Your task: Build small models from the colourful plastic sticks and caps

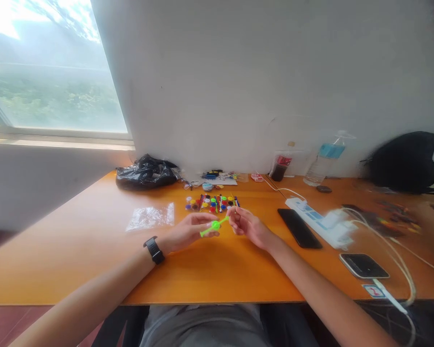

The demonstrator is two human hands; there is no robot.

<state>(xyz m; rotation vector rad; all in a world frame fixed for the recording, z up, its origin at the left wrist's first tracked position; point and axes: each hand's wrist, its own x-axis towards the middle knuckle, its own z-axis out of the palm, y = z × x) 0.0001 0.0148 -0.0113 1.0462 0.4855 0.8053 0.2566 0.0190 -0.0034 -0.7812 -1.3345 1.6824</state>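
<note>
A bright green plastic piece (216,225), with a round hub and a thin arm on either side, is held above the table between my two hands. My left hand (193,230) grips it near the hub, thumb and fingers closed around it. At the upper right end of the piece, the fingers of my right hand (249,226) pinch its arm. Just beyond my hands lie small packs of colourful round plastic parts and sticks (212,203), in red, yellow, green, blue, white and black. A crinkled clear plastic bag (151,217) rests to the left of my left hand.
On the right are a black phone (299,228), a white power strip (320,222) with cables and a second device (363,266). A black plastic bag (146,172), a cola bottle (281,167), a water bottle (315,171) and a black backpack (403,161) stand along the wall.
</note>
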